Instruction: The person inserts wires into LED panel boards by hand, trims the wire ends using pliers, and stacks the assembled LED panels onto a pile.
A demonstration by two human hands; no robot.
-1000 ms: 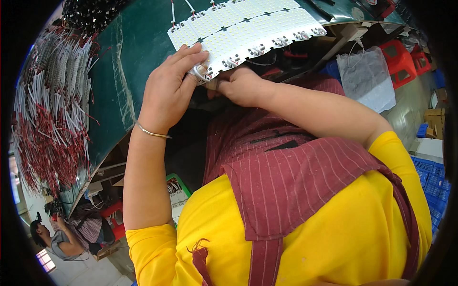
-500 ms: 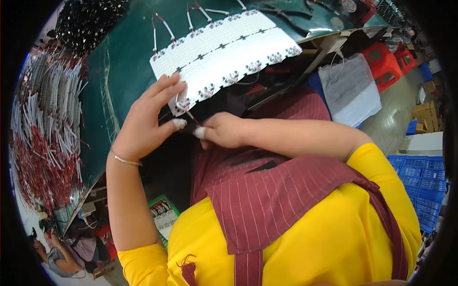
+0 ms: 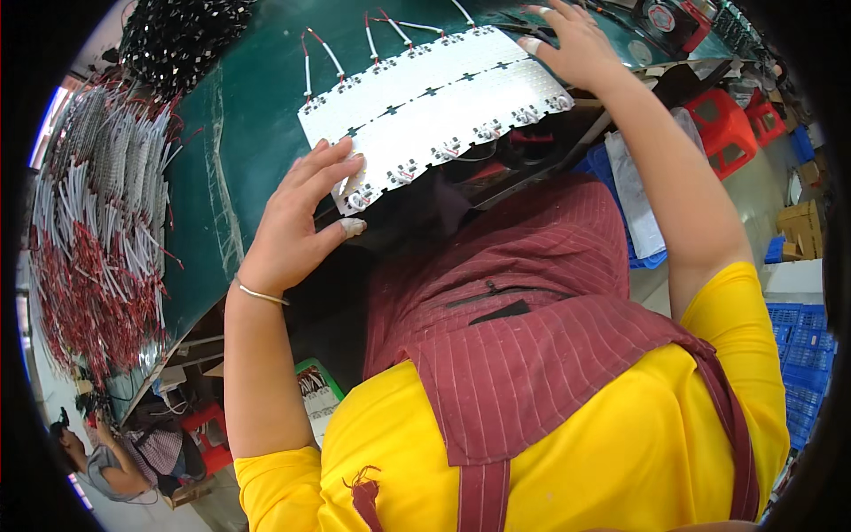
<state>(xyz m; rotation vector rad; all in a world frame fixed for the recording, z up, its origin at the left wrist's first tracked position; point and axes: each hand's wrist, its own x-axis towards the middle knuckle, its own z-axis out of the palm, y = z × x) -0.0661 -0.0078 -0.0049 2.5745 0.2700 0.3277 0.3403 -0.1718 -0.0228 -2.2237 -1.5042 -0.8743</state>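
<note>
Hands spread apart now; left hand (image 3: 297,222) open-fingered steadies the LED strip panel (image 3: 434,111); right hand (image 3: 572,40) has jumped to its far end, fingers wide, pinching nothing.

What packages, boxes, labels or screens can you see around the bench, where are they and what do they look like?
Green-edged pack: below the bench, beside the left arm; flat, with a pale printed face.
Cardboard boxes: far right on the floor; brown, stacked.
Pale bag: right of the bench, behind the right arm; long, whitish.
No screens visible.
</note>
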